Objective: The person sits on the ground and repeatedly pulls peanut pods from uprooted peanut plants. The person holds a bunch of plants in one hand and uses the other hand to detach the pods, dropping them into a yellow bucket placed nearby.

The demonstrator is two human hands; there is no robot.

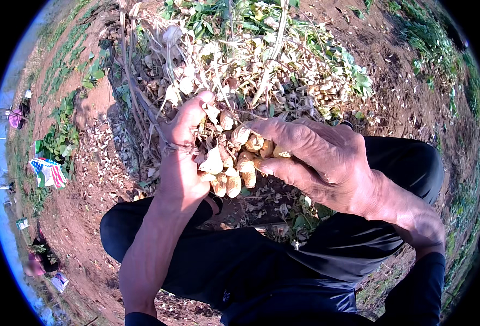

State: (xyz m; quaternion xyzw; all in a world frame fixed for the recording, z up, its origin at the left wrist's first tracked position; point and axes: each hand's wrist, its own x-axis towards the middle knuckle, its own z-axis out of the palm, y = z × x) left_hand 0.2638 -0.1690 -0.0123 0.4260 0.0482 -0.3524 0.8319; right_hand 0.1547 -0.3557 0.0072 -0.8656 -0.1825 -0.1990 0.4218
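Note:
A cluster of peanut pods [246,161] with dry stems and leaves lies between my hands, above the gap between my knees. My left hand [185,146] is closed around the stem side of the bunch, its thumb pointing up and away. From the right, my right hand [321,159] pinches pods at the cluster's edge between thumb and fingers. A dry leaf [212,161] hangs among the pods. Behind the hands spreads a heap of peanut pods and dry leaves [305,87], crossed by long pale stalks [266,77].
My bent knees in dark trousers [403,167] flank the work. Bare brown soil [81,228] lies at the left, with a colourful printed bag [48,173] beside green plants [63,134]. Farther left, a person in pink [36,263] is near another bag [59,282]. Green vines [435,49] line the right.

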